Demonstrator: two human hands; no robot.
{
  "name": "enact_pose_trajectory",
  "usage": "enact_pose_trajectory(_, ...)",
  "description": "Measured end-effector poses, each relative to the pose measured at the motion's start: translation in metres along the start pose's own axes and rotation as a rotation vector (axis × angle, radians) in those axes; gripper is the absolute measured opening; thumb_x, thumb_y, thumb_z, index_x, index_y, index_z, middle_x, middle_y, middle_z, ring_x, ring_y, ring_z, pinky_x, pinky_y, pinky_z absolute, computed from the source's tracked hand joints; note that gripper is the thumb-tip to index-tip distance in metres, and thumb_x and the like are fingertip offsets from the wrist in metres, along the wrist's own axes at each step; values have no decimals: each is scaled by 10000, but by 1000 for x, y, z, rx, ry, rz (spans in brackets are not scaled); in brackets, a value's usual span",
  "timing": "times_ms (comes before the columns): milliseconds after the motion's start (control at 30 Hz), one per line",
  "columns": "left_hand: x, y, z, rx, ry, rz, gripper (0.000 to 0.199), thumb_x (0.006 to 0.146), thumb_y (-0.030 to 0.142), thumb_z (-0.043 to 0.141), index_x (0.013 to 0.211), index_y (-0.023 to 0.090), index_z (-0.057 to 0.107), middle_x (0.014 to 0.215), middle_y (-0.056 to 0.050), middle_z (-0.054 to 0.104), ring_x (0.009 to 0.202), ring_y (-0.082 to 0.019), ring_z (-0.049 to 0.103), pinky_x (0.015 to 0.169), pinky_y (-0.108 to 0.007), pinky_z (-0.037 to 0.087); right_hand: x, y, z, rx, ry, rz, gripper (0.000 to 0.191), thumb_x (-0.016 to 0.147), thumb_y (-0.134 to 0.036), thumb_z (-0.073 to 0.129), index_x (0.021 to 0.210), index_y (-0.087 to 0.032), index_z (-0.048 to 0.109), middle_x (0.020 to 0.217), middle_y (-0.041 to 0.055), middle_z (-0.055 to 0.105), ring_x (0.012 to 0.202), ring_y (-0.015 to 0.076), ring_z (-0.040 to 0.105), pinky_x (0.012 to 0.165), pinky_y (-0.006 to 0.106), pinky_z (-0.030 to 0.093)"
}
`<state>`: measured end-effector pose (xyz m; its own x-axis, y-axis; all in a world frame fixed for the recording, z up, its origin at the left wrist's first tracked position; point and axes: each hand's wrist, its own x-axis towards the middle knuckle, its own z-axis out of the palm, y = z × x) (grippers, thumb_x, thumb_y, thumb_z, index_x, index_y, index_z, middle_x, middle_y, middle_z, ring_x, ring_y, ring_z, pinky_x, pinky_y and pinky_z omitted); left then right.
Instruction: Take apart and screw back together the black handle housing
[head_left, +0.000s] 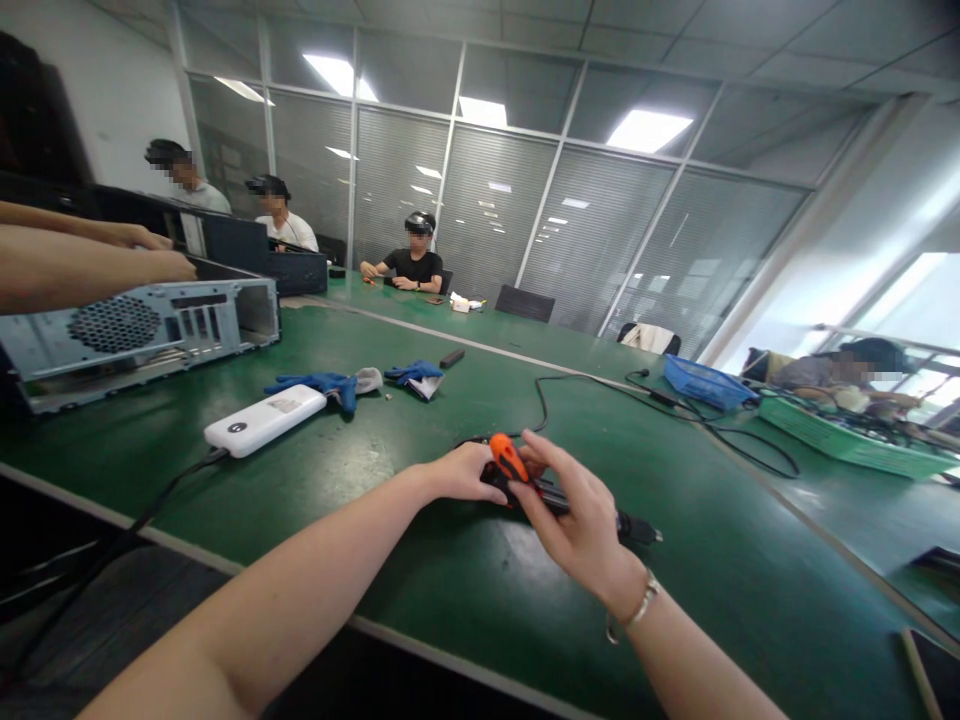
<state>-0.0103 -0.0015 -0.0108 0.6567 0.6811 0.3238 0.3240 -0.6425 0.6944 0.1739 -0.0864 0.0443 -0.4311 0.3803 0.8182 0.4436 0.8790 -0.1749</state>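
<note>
Near the middle of the green table (465,600) lies a dark device (553,497) with a black end piece pointing right. My left hand (466,473) grips the device's left end, thumb on the near side. Above it, my right hand (577,510), with a bracelet at the wrist, has its fingers around an orange-and-black handled tool (508,457). The tool's orange end points up and to the left; its lower end is hidden by my fingers. What exactly the dark device is cannot be made out.
An open metal computer case (165,330) stands at the left, with another person's arms over it. Nearby are a white power bank-like box (266,420), blue gloves (326,385), a black cable (541,400), a blue basket (705,383) and a green basket (847,440). Several people sit around the table.
</note>
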Motion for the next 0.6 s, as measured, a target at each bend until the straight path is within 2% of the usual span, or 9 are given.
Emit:
enact_pose_trajectory(133,1,-1,0,84,5,-12,378,694,279,751,1031,139,653,937,-34,692,852,-188,640,757,-245,468,-20,-2,-7,30,-423,-43,461,916,-237,528,1366,-228,428,1186,103,639,1065,214,630,925,365,538)
enact_pose_trajectory(233,1,-1,-1,116,-8,-20,445,673,302,779,1065,145,641,944,-36,688,836,-185,635,735,-244,462,-38,2,-6,55,-600,-19,419,920,-210,515,1336,-219,464,1164,97,639,1059,198,624,932,353,531)
enact_pose_trajectory(333,1,-1,-2,114,-9,-11,469,676,338,787,1074,140,638,966,-49,687,856,-194,637,754,-256,462,-48,3,-5,78,-655,6,380,922,-184,501,1300,-215,498,1132,93,641,1018,190,627,909,350,537)
enact_pose_trajectory(500,0,1,-3,111,-18,-22,463,684,325,783,1081,141,633,980,-50,688,868,-196,638,769,-265,464,-49,3,-7,48,-644,33,422,906,-233,548,1321,-210,476,1159,101,627,1042,208,615,940,382,522)
enact_pose_trajectory(600,0,2,-2,109,-8,-33,459,677,298,785,1081,142,633,977,-49,689,878,-200,642,772,-268,467,-49,16,-15,19,-584,67,443,901,-285,570,1327,-218,467,1197,107,606,1087,220,597,961,404,510)
